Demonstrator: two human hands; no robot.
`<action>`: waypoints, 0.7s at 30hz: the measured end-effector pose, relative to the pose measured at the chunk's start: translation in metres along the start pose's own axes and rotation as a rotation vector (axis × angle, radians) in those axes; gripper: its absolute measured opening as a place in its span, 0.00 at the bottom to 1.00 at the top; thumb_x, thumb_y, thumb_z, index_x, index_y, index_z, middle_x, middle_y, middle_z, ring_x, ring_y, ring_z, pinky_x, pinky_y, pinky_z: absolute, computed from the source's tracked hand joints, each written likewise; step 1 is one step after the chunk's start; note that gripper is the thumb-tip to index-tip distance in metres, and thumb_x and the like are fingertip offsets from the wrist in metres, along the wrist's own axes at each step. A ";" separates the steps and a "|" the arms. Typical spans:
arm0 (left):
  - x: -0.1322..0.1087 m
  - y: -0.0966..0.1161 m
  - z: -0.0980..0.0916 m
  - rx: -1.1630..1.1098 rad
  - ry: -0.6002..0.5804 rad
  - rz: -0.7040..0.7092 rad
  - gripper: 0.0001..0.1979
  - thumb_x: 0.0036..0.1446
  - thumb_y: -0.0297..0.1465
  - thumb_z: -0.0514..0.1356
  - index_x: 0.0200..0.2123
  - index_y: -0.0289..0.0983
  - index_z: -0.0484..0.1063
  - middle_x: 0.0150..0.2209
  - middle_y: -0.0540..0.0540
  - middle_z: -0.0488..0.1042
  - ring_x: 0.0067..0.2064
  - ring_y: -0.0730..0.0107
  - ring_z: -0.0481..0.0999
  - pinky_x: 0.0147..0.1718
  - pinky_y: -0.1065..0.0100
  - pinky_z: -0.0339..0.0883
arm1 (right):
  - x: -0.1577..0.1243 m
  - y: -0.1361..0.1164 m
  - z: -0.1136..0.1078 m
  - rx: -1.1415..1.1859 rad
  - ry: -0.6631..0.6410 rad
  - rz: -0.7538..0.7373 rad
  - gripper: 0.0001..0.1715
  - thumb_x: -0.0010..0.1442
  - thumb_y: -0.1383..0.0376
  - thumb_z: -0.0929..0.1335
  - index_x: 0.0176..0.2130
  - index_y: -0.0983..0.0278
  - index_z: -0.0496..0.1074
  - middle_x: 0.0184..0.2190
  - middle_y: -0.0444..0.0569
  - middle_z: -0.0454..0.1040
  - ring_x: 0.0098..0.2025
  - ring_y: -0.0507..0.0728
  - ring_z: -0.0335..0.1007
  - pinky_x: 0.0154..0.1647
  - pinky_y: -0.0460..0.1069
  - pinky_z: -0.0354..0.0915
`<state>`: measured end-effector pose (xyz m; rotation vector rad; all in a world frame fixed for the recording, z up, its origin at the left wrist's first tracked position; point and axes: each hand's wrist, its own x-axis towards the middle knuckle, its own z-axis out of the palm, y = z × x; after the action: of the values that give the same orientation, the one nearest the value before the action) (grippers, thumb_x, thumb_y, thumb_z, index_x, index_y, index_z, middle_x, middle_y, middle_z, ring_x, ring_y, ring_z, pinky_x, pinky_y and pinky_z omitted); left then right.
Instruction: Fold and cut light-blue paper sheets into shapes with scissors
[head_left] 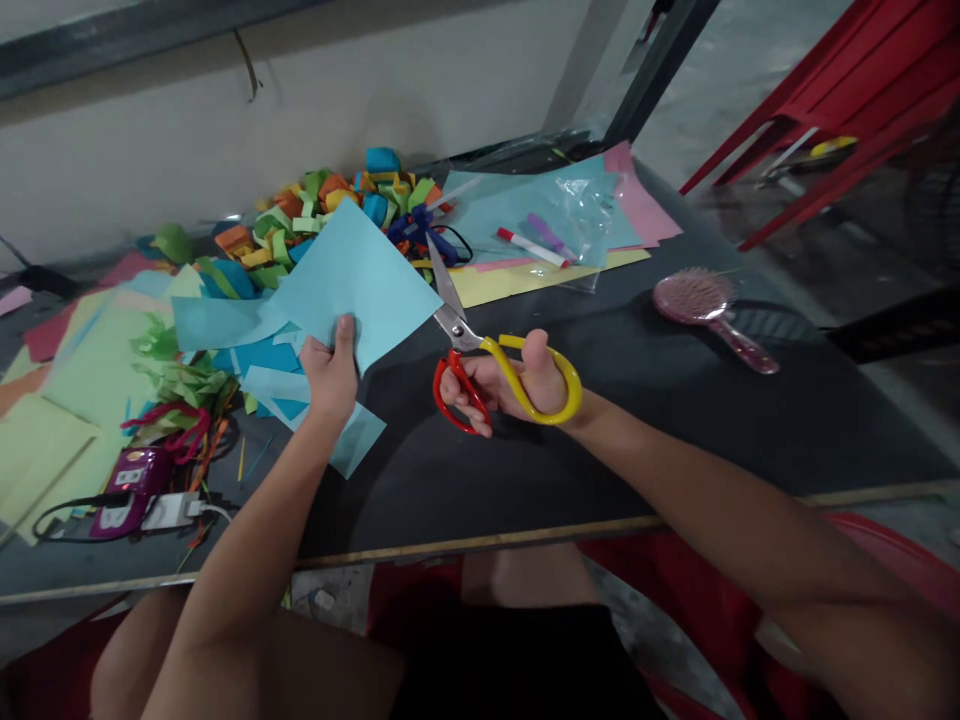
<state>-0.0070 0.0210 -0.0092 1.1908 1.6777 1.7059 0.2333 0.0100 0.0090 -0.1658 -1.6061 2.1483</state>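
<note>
My left hand [332,372] pinches a light blue sheet of paper [360,270] at its lower edge, thumb on top, holding it above the table. My right hand [517,385] has its thumb and fingers through the handles of a pair of scissors [459,328], one handle yellow and one red. The blades are spread, and the paper's right corner lies at them; whether they touch it I cannot tell. Blue paper offcuts [277,385] lie beneath the left hand. Behind the sheet is a heap of folded coloured paper strips [300,215].
A blue glue gun [424,230] lies behind the scissors. Coloured sheets [630,200] with a red-and-white marker [532,247] are at the back right, a pink hairbrush [705,300] at the right. A purple power strip [133,490] with cables sits at the left. A red chair [862,80] stands beyond.
</note>
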 end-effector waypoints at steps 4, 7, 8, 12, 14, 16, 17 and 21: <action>-0.003 0.005 0.004 -0.043 0.011 -0.025 0.29 0.49 0.57 0.62 0.26 0.41 0.54 0.22 0.54 0.55 0.21 0.76 0.62 0.13 0.71 0.57 | 0.001 -0.003 0.002 -0.006 0.004 0.006 0.60 0.43 0.22 0.46 0.40 0.67 0.67 0.31 0.48 0.64 0.24 0.47 0.58 0.19 0.43 0.63; -0.006 0.007 0.005 -0.055 0.012 -0.067 0.30 0.47 0.58 0.63 0.25 0.42 0.50 0.20 0.56 0.51 0.18 0.78 0.57 0.11 0.71 0.53 | 0.001 -0.005 0.004 -0.015 0.010 -0.004 0.60 0.43 0.22 0.47 0.42 0.68 0.67 0.32 0.48 0.64 0.24 0.47 0.57 0.20 0.43 0.63; -0.006 0.007 0.006 -0.057 0.018 -0.076 0.31 0.47 0.58 0.63 0.25 0.42 0.50 0.20 0.56 0.51 0.17 0.79 0.57 0.11 0.71 0.53 | 0.001 -0.006 0.005 -0.017 0.011 -0.012 0.61 0.43 0.22 0.47 0.42 0.68 0.67 0.32 0.48 0.64 0.24 0.47 0.56 0.20 0.43 0.63; -0.008 0.009 0.006 -0.057 0.031 -0.068 0.29 0.48 0.57 0.63 0.25 0.41 0.52 0.20 0.55 0.51 0.19 0.77 0.60 0.12 0.71 0.56 | 0.001 -0.006 0.005 -0.022 0.001 -0.018 0.63 0.43 0.23 0.44 0.44 0.68 0.67 0.33 0.49 0.64 0.24 0.47 0.56 0.18 0.43 0.60; -0.008 0.009 0.006 -0.054 0.037 -0.038 0.28 0.49 0.57 0.62 0.26 0.41 0.55 0.21 0.54 0.54 0.22 0.74 0.64 0.14 0.70 0.59 | 0.001 -0.006 0.005 -0.037 -0.001 -0.009 0.63 0.43 0.23 0.43 0.45 0.68 0.66 0.33 0.49 0.64 0.25 0.48 0.57 0.17 0.43 0.59; -0.008 0.010 0.006 -0.054 0.035 -0.019 0.27 0.50 0.56 0.62 0.27 0.41 0.57 0.22 0.53 0.56 0.24 0.72 0.66 0.15 0.70 0.60 | 0.000 -0.006 0.004 -0.053 0.003 -0.004 0.63 0.43 0.23 0.43 0.45 0.68 0.65 0.32 0.49 0.64 0.24 0.48 0.57 0.16 0.43 0.59; -0.008 0.010 0.006 -0.052 0.032 -0.018 0.27 0.50 0.56 0.62 0.27 0.40 0.57 0.22 0.53 0.56 0.24 0.72 0.66 0.16 0.69 0.61 | 0.000 -0.006 0.004 -0.057 0.006 -0.002 0.63 0.43 0.23 0.42 0.45 0.68 0.65 0.32 0.49 0.63 0.24 0.48 0.57 0.16 0.43 0.58; -0.008 0.011 0.006 -0.036 0.030 -0.017 0.26 0.51 0.56 0.62 0.28 0.40 0.59 0.22 0.52 0.58 0.25 0.71 0.68 0.16 0.69 0.62 | -0.002 -0.008 0.003 -0.055 0.017 0.015 0.60 0.43 0.23 0.43 0.42 0.66 0.64 0.30 0.46 0.60 0.24 0.47 0.55 0.16 0.42 0.59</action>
<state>0.0047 0.0164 -0.0014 1.1370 1.6632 1.7445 0.2361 0.0086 0.0172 -0.2135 -1.6602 2.1092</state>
